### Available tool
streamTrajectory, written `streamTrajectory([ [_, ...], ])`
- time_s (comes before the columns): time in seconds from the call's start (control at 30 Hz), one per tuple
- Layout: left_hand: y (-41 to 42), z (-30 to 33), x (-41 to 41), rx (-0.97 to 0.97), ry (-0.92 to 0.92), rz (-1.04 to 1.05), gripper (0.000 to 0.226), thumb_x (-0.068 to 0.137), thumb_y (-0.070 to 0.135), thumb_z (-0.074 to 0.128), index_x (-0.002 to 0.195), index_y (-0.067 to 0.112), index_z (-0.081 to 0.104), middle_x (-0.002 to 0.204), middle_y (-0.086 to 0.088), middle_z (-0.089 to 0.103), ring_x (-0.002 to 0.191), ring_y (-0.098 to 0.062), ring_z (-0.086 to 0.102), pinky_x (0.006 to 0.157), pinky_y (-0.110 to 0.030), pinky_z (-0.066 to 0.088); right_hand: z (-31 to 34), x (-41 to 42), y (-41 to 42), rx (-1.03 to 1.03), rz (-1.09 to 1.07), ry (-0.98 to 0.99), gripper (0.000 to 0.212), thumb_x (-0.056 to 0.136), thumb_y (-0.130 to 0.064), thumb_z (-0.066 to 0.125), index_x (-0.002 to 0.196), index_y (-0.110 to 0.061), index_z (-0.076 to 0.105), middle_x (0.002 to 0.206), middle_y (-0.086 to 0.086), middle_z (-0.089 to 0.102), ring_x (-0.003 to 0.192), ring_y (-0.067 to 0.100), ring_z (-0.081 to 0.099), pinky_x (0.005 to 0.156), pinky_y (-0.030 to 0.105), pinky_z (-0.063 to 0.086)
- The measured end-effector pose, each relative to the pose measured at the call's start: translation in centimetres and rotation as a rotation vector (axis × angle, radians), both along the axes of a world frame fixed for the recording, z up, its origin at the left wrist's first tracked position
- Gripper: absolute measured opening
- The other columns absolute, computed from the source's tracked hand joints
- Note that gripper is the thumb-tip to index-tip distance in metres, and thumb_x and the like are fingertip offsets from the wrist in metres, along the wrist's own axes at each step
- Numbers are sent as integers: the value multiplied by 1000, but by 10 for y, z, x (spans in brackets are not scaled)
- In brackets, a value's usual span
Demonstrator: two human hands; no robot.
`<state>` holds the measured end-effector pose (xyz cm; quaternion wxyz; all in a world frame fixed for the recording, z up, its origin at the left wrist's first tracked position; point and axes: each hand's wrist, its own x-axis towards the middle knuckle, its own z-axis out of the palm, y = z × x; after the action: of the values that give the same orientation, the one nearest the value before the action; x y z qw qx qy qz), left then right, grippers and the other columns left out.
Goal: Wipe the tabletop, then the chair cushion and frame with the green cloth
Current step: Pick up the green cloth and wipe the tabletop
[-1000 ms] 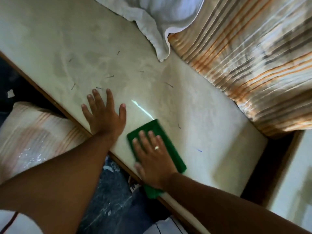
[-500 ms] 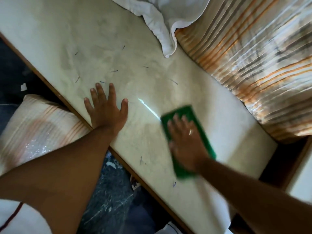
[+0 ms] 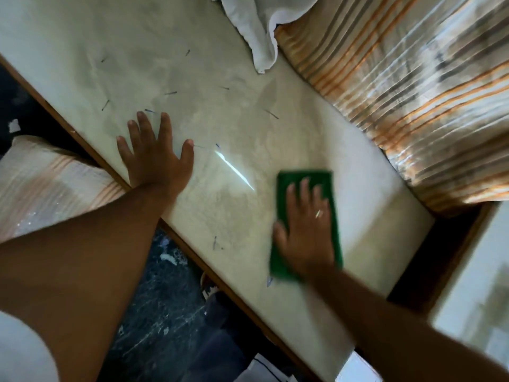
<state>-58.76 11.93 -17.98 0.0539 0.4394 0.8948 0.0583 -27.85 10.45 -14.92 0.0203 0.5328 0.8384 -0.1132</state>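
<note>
no writing shows anywhere. the right hand [image 3: 305, 230] lies flat, fingers spread, pressing the green cloth [image 3: 305, 186] onto the tabletop [image 3: 234, 111]. left of the cloth, well apart, the left hand [image 3: 157, 158] rests open, palm down.

Green cloth [image 3: 305, 186] on a pale cream, mottled tabletop [image 3: 220, 78]; orange-and-white striped curtain [image 3: 413, 92] along its far edge; white fabric [image 3: 248, 20] at the far edge.
</note>
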Motion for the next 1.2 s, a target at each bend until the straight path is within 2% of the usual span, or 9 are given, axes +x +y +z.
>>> streamTrajectory([
  [0.1, 0, -1, 0, -4, -5, 2, 79, 92, 68, 17, 160, 27, 13, 169, -16, 6, 155, -36, 5, 123, -57, 2, -4, 3, -92, -52, 220, -10, 77, 95, -53, 36, 159, -19, 8, 167, 12, 3, 152, 35, -1, 120, 54, 4],
  [0.23, 1, -1, 1, -18, 11, 8, 79, 92, 67, 17, 160, 27, 12, 169, -16, 6, 155, -36, 6, 123, -57, 1, -6, -38, -43, -52, 355, 1, 69, 99, -50, 31, 158, -22, 11, 166, 12, 8, 151, 37, 5, 121, 57, 7],
  [0.4, 0, -1, 0, -17, 1, 0, 79, 91, 67, 17, 160, 27, 12, 169, -16, 5, 155, -36, 4, 124, -57, 1, -5, -133, 49, -61, 120, 16, 70, 98, -46, 31, 159, -19, 10, 167, 13, 4, 152, 37, 2, 122, 54, 1],
  [0.47, 1, -2, -1, -23, 6, 4, 79, 91, 67, 17, 160, 28, 12, 169, -16, 5, 155, -36, 5, 123, -57, 1, -3, -128, 43, -47, 161, 2, 70, 98, -46, 31, 158, -18, 10, 167, 14, 5, 152, 37, 3, 122, 53, 2],
  [0.67, 1, 1, 2, -29, 8, 18, 78, 92, 65, 18, 160, 28, 12, 169, -16, 6, 156, -35, 6, 124, -56, 2, 7, -20, -94, -78, 774, -97, 68, 87, -39, 39, 152, -21, 34, 163, 6, 25, 147, 35, 24, 119, 50, 5],
  [0.8, 1, 4, 1, -39, -14, 12, 79, 91, 66, 16, 161, 29, 12, 169, -15, 5, 156, -34, 5, 124, -55, 2, 3, -49, -81, -38, 1007, -128, 58, 87, -40, 47, 142, -23, 51, 159, -2, 37, 145, 26, 33, 119, 46, 19],
  [0.93, -1, 4, 0, -24, -18, 10, 78, 92, 66, 18, 160, 28, 15, 169, -15, 8, 155, -34, 8, 124, -56, 4, 3, -85, -34, -100, 666, -44, 66, 89, -42, 40, 151, -21, 35, 160, 6, 32, 145, 32, 33, 115, 52, 30],
  [1.1, -1, 11, 3, -32, -33, -4, 77, 93, 64, 21, 160, 27, 15, 168, -17, 9, 155, -35, 9, 124, -57, 5, 2, -40, 7, -62, 124, -50, 67, 98, -44, 28, 158, -20, 13, 166, 11, 8, 151, 34, 8, 121, 52, 12],
  [1.2, -1, 13, 2, -40, -63, -14, 76, 95, 63, 22, 161, 26, 12, 169, -17, 6, 155, -36, 6, 124, -58, 3, 3, -13, -45, -24, 251, -91, 73, 96, -48, 33, 159, -24, 5, 165, 13, 15, 150, 36, 5, 119, 56, 15],
])
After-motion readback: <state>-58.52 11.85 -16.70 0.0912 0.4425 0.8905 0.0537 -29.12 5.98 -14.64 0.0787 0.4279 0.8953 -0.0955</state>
